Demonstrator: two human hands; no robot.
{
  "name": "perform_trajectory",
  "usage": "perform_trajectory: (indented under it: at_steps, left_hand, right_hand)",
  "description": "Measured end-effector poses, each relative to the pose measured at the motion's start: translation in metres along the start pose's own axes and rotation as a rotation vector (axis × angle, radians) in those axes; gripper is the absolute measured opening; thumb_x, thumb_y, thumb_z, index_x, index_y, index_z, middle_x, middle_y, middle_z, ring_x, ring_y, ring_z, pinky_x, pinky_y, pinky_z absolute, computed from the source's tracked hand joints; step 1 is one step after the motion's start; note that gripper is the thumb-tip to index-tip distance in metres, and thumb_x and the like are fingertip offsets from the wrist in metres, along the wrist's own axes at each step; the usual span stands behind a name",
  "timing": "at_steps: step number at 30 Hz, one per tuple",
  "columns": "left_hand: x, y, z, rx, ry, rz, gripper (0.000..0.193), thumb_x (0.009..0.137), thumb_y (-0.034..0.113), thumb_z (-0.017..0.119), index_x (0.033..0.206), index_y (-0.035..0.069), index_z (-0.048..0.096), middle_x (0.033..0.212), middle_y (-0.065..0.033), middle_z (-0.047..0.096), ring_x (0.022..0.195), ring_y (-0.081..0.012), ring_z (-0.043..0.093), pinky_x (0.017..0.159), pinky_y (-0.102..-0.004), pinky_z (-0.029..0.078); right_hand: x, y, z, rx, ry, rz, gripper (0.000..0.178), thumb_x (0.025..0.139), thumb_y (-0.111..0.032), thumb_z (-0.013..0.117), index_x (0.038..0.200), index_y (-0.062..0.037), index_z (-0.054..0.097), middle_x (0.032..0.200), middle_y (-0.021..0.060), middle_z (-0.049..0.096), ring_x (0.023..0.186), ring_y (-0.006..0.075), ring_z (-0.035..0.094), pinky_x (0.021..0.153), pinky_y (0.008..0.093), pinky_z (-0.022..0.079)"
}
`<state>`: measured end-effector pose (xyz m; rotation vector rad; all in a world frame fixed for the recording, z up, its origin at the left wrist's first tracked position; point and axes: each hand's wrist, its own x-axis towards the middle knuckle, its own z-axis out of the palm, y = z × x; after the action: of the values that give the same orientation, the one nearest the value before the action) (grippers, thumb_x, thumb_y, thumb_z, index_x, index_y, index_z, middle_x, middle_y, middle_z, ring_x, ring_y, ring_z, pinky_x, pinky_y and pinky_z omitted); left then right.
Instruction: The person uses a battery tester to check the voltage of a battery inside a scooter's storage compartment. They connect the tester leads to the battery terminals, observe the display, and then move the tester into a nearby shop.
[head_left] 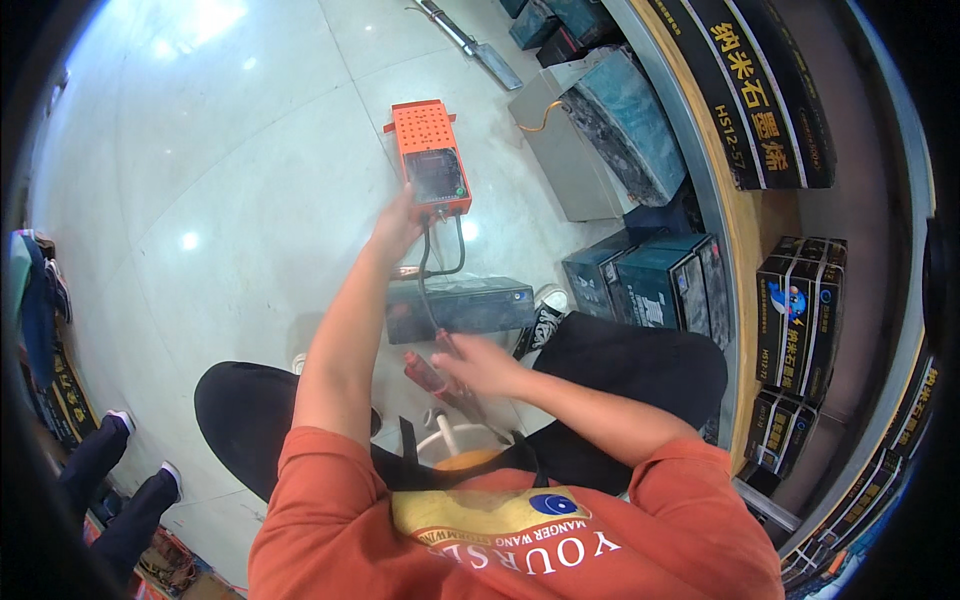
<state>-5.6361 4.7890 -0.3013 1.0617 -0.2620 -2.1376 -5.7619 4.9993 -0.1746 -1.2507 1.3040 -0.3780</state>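
An orange battery tester (431, 160), with a perforated top and a dark meter panel, is ahead of me. My left hand (396, 228) grips its near left side. Two black cables (461, 247) leave the tester's near end; one runs back toward my right hand (482, 366). That hand is closed around red-handled clamps (425, 373), partly smeared by motion. Between my hands and just beyond the clamps, a dark green battery (462, 308) lies on the floor. A small metal clip (405, 272) shows by my left wrist, near the battery's far edge.
A white bucket-like thing (432, 447) is between my legs. To the right, several batteries (655, 282) and a grey box (567, 150) stand beside shelving with black cartons (802, 310). A flat metal tool (470, 45) lies at the far side. Another person's legs (125, 490) are at left.
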Motion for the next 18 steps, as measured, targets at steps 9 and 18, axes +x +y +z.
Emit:
perform_trajectory:
  at_steps: [9, 18]
  left_hand:
    - [-0.035, 0.007, -0.041, 0.209, 0.199, -0.108, 0.067, 0.102, 0.049, 0.044, 0.139, -0.007, 0.039, 0.127, -0.027, 0.056, 0.108, -0.0279, 0.064, 0.088, -0.0326, 0.056]
    - [-0.188, 0.019, -0.013, 0.374, 0.175, -0.044, 0.069, 0.101, 0.054, 0.044, 0.138, -0.005, 0.045, 0.125, -0.0186, 0.062, 0.112, -0.0247, 0.061, 0.097, -0.0368, 0.049]
  right_hand:
    - [0.031, -0.033, -0.022, 0.306, -0.138, 0.047, 0.028, 0.099, -0.031, 0.059, 0.1, -0.0037, 0.067, 0.072, -0.0011, 0.061, 0.059, 0.0082, 0.055, 0.057, 0.0283, 0.046]
    - [0.055, -0.026, -0.009, 0.513, -0.088, 0.218, 0.023, 0.099, -0.03, 0.056, 0.095, -0.0086, 0.065, 0.069, 0.0, 0.058, 0.052, 0.0097, 0.051, 0.045, 0.0277, 0.037]
